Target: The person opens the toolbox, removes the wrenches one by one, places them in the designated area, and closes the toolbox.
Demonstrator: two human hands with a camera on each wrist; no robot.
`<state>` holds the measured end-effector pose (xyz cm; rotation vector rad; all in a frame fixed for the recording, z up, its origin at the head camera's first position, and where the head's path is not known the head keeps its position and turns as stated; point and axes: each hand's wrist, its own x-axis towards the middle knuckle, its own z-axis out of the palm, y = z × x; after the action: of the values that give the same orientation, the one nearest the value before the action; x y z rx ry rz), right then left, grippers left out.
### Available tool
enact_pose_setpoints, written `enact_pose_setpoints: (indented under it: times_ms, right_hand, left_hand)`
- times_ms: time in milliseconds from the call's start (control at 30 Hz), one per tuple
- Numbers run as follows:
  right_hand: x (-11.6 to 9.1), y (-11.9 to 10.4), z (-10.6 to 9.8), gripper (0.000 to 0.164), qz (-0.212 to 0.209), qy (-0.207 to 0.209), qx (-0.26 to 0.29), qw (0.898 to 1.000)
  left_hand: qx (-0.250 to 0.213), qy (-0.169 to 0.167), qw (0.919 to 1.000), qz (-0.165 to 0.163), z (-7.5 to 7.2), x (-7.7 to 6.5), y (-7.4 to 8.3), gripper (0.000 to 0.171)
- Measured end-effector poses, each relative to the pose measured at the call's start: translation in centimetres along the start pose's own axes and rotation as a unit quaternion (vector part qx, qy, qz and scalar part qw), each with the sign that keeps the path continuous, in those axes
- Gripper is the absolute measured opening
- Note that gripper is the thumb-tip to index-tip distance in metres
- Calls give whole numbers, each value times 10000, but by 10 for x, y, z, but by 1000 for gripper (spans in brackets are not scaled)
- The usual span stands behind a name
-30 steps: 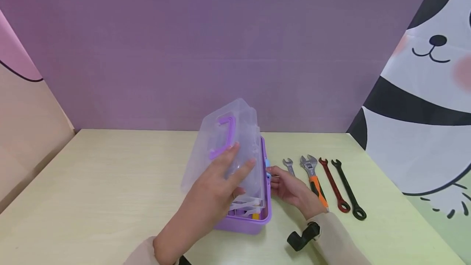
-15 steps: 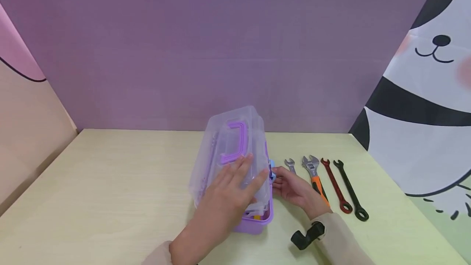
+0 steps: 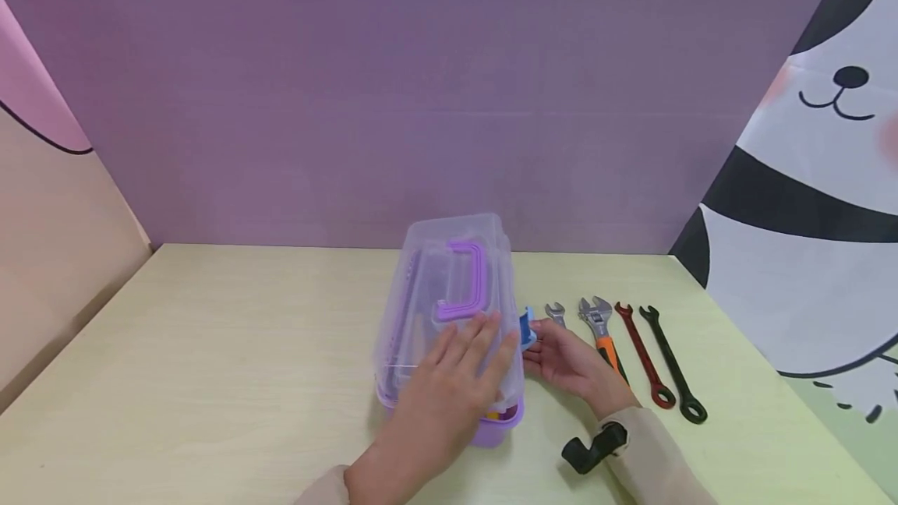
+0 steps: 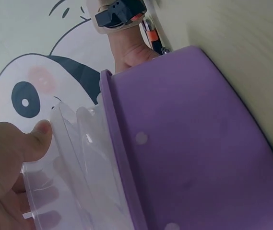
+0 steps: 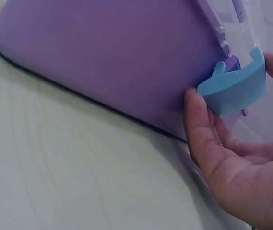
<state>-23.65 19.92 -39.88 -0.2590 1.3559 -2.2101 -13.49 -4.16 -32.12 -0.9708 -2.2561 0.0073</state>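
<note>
A purple toolbox [image 3: 491,433] with a clear lid [image 3: 414,294] and a purple handle [image 3: 479,287] stands mid-table. My left hand [image 3: 442,404] lies with extended fingers on the lid's near half. In the left wrist view its thumb [image 4: 41,139] is at the lid's edge, and the other fingers show through the clear plastic. The lid sits low over the box, with a narrow gap at the near end. At the box's right side my right hand [image 3: 568,361] pinches the light blue latch [image 5: 237,88] between thumb and fingers. The latch is swung outward. Something yellow [image 3: 493,415] shows inside.
Right of the box lie a small silver wrench [image 3: 555,312], an adjustable wrench [image 3: 598,322] with an orange and black handle, a red wrench [image 3: 645,357] and a black wrench [image 3: 673,365]. A purple backdrop [image 3: 421,100] rises behind the table [image 3: 210,365].
The lid has come down onto the box from a raised tilt, my left hand moving down and right with it. My right hand stays at the latch, which now shows tilted outward.
</note>
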Motion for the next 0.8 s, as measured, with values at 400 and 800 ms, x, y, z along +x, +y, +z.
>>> enact_pose_setpoints:
  times_ms: [400, 800]
  right_hand:
    - [-1, 1, -3, 28, -6, -126, -150, 9998]
    - [0, -4, 3, 30, -73, 44, -792, 9968]
  left_hand:
    - [455, -182, 9983, 326, 11, -1, 10, 59]
    - [629, -193, 9970, 401, 18, -3, 15, 58]
